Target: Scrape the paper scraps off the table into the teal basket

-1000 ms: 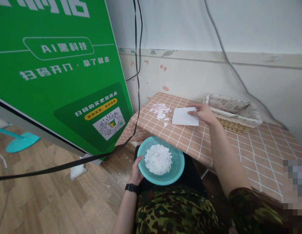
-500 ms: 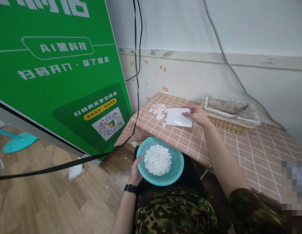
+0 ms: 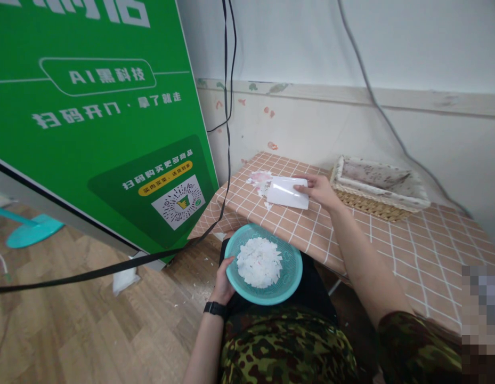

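Observation:
My left hand (image 3: 224, 281) grips the left rim of a round teal plastic basket (image 3: 293, 266), thumb on the inside edge. A heap of white paper scraps (image 3: 259, 262) lies in the basket, which rests over my lap beside the table edge. My right hand (image 3: 319, 190) is closed on the right end of a glossy white card (image 3: 286, 193), low over the table. Loose scraps, white and some pinkish (image 3: 260, 180), lie on the checked cloth by the card's left end, partly covered by it.
A lined wicker basket (image 3: 383, 205) stands on the brown checked tablecloth (image 3: 411, 250) against the wall. A green cabinet (image 3: 111, 154) rises at the left. A black strap (image 3: 151, 260) hangs across the left side. On the wooden floor are a white bag (image 3: 124, 280) and stray scraps.
My right hand has moved slightly left with the white card, which now covers more of the loose scraps. My left hand and the teal basket stay in place.

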`<act>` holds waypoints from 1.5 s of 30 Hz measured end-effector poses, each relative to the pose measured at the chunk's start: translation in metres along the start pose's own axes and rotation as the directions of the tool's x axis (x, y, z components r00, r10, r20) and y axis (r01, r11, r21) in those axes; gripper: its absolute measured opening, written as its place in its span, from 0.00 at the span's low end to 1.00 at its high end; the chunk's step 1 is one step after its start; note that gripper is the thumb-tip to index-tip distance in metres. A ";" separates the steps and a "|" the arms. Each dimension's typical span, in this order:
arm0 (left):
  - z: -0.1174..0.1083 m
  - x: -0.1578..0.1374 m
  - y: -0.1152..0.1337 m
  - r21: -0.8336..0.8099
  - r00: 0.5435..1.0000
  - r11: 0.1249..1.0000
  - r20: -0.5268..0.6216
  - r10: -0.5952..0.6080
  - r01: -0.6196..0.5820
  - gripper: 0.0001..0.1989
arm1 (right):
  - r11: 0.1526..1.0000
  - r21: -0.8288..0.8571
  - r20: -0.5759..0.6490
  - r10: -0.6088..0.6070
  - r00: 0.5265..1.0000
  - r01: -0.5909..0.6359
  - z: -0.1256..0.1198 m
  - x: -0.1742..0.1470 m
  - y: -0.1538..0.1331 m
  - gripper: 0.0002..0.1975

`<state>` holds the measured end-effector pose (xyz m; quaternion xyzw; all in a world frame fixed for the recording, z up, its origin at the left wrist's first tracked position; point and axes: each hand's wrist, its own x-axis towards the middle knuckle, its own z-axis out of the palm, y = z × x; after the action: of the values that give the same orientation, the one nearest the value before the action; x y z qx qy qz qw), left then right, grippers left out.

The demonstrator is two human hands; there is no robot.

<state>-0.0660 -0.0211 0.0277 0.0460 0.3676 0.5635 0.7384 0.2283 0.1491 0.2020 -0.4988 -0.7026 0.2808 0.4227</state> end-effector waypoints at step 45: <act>-0.004 0.003 -0.002 0.007 0.999 1.000 0.020 -0.027 0.026 0.13 | 0.990 0.081 0.100 0.111 0.989 -0.119 -0.007 -0.002 0.003 0.25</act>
<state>-0.0663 -0.0205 0.0226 0.0491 0.3627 0.5520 0.7493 0.2359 0.1481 0.2018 -0.5059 -0.6791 0.3584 0.3930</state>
